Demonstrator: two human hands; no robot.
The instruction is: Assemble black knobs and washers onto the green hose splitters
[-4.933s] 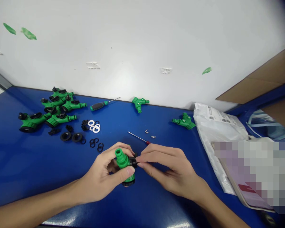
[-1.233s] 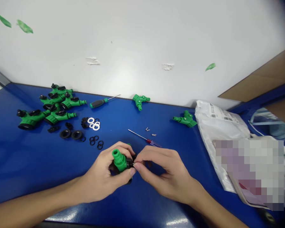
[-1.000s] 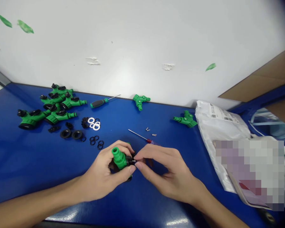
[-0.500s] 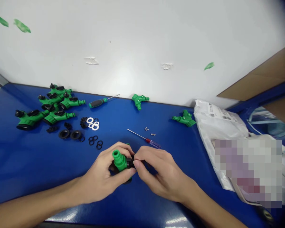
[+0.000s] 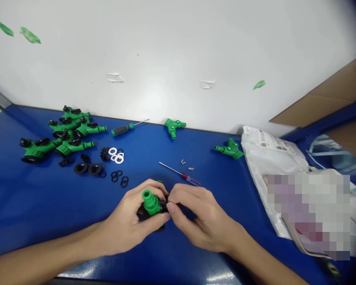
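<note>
My left hand (image 5: 133,221) is wrapped round a green hose splitter (image 5: 150,203), one ribbed outlet pointing up towards me. On the splitter's right side sits a black valve knob (image 5: 162,205), which my right hand (image 5: 200,215) pinches between thumb and fingertips. Much of the splitter's body is hidden by the fingers. Just beyond my right hand lies a small screwdriver (image 5: 191,180) with a clear purple handle and red collar. Several small screws (image 5: 190,168) are behind it on the blue table (image 5: 142,261).
At left stand several green splitters (image 5: 37,150) with black knobs. Near them lie black ring caps (image 5: 80,168), O-rings (image 5: 124,181), white washers (image 5: 118,158) and a green-grey screwdriver (image 5: 123,130). Two splitters without knobs (image 5: 174,127) rest farther back. White plastic bags (image 5: 261,166) fill the right side.
Both hands keep the same grip on the splitter and its knob. The splitter has shifted very slightly in the view, and the camera view has moved a little.
</note>
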